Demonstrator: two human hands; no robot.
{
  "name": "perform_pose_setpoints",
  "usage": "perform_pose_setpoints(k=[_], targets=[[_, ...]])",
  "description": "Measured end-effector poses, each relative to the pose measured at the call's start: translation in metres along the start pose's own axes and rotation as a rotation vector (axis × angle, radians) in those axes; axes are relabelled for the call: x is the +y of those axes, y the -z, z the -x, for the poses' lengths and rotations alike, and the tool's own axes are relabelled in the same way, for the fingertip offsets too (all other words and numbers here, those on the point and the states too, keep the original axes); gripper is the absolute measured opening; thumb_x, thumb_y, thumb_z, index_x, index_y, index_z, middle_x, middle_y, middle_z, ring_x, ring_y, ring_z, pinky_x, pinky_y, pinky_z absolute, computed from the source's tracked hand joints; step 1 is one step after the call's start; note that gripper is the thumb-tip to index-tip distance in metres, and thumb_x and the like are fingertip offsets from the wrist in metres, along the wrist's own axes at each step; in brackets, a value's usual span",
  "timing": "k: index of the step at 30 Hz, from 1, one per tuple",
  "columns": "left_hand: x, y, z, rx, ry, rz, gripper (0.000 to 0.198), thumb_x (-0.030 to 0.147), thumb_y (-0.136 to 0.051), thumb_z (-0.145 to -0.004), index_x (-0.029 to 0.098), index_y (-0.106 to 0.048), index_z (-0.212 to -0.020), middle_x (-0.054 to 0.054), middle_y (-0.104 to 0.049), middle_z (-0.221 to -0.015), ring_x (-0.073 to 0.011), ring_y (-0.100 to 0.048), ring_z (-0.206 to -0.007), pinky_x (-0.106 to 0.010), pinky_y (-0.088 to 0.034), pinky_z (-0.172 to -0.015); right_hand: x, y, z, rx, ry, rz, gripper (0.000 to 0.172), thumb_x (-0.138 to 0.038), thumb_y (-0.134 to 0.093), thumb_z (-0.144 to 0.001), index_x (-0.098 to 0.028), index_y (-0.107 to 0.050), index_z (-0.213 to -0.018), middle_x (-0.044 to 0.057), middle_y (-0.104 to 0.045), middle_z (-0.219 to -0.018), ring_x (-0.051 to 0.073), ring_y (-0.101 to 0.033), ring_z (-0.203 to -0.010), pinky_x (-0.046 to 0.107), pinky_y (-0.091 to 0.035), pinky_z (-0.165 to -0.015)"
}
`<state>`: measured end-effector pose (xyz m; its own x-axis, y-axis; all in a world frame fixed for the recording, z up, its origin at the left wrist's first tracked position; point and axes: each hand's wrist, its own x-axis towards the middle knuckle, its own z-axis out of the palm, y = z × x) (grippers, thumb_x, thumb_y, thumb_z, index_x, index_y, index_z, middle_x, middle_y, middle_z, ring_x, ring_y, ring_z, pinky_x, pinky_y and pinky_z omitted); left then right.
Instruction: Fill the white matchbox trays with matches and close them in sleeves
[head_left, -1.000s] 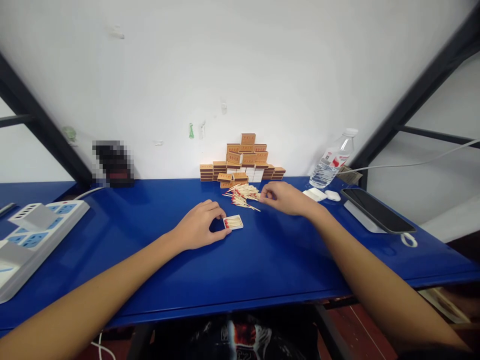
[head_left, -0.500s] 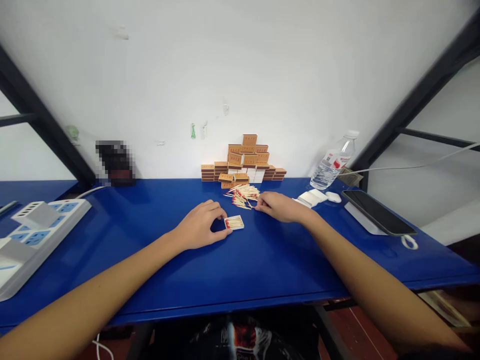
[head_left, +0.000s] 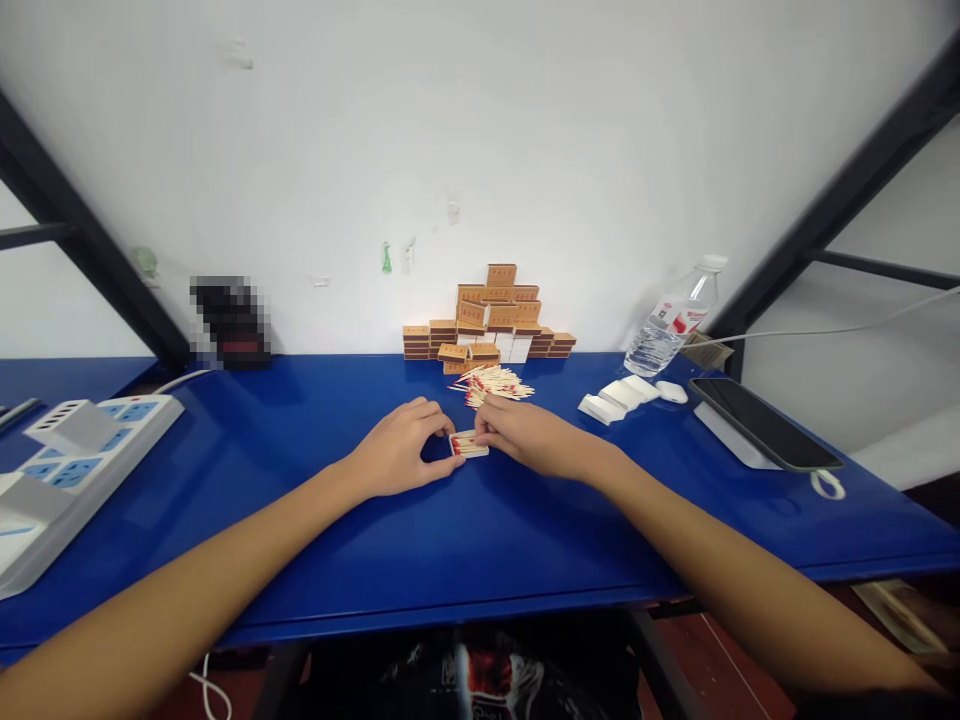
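Note:
A small white matchbox tray (head_left: 470, 453) with several red-tipped matches in it lies on the blue table. My left hand (head_left: 407, 448) grips the tray's left end between thumb and fingers. Over the tray's right part is my right hand (head_left: 529, 435), its fingertips pinched on a match that they mostly hide. Just behind that hand lies a loose heap of matches (head_left: 495, 382) with red heads. Farther back, brown matchboxes (head_left: 501, 315) stand stacked against the wall.
To the right are white empty trays (head_left: 621, 394), a white earphone case (head_left: 671, 391), a leaning water bottle (head_left: 671, 318) and a phone (head_left: 761, 420) on a stand. A power strip (head_left: 131, 450) with plugs lies at the left.
My right hand has moved left and nearer, from the match heap to the tray. My left hand keeps its hold on the tray. The view has shifted slightly.

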<state>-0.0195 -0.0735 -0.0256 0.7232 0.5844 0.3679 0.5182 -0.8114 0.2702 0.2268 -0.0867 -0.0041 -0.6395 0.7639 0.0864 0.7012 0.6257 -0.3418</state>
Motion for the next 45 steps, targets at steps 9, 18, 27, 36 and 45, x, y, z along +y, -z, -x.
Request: perform_pose_setpoints(k=[9, 18, 27, 36, 45], targets=[[0.001, 0.002, -0.001, -0.011, 0.001, 0.001, 0.025, 0.045, -0.068, -0.092, 0.021, -0.065, -0.097, -0.005, -0.066, -0.094, -0.0239, -0.060, -0.091, -0.039, -0.051, -0.083, -0.003, -0.005, -0.004, 0.116, 0.048, -0.087, 0.008, -0.025, -0.059, -0.101, -0.020, -0.062, -0.095, 0.006, -0.061, -0.100, 0.018, -0.056, -0.086, 0.029, -0.041, -0.075], [0.002, 0.002, -0.001, -0.013, 0.004, 0.009, 0.025, 0.043, -0.069, -0.092, 0.021, -0.067, -0.103, -0.005, -0.066, -0.096, -0.0238, -0.060, -0.093, -0.039, -0.050, -0.085, 0.029, 0.014, -0.003, 0.360, -0.233, 0.060, 0.018, -0.030, -0.059, -0.099, -0.018, -0.066, -0.089, 0.006, -0.067, -0.091, 0.019, -0.059, -0.080, 0.029, -0.037, -0.070], [0.001, 0.001, 0.000, -0.005, 0.000, 0.011, 0.025, 0.043, -0.069, -0.092, 0.021, -0.067, -0.104, -0.005, -0.067, -0.097, -0.0233, -0.059, -0.092, -0.039, -0.051, -0.084, 0.049, 0.004, -0.009, 0.123, -0.456, 0.148, 0.016, -0.026, -0.061, -0.097, -0.018, -0.065, -0.084, 0.009, -0.069, -0.091, 0.020, -0.061, -0.079, 0.029, -0.035, -0.066], [0.003, 0.002, -0.001, 0.002, -0.004, 0.012, 0.023, 0.042, -0.069, -0.092, 0.021, -0.067, -0.101, -0.005, -0.066, -0.094, -0.0237, -0.060, -0.091, -0.039, -0.050, -0.083, 0.024, 0.008, -0.001, 0.167, -0.096, -0.066, 0.018, -0.031, -0.054, -0.101, -0.018, -0.062, -0.091, 0.006, -0.066, -0.091, 0.018, -0.056, -0.080, 0.028, -0.040, -0.071], [0.003, 0.002, 0.000, -0.008, 0.011, 0.010, 0.023, 0.043, -0.069, -0.092, 0.021, -0.067, -0.101, -0.005, -0.067, -0.096, -0.0235, -0.060, -0.092, -0.039, -0.050, -0.084, 0.022, 0.002, -0.007, 0.140, -0.080, -0.167, 0.018, -0.031, -0.057, -0.099, -0.019, -0.065, -0.089, 0.001, -0.059, -0.076, 0.015, -0.050, -0.068, 0.026, -0.036, -0.065]])
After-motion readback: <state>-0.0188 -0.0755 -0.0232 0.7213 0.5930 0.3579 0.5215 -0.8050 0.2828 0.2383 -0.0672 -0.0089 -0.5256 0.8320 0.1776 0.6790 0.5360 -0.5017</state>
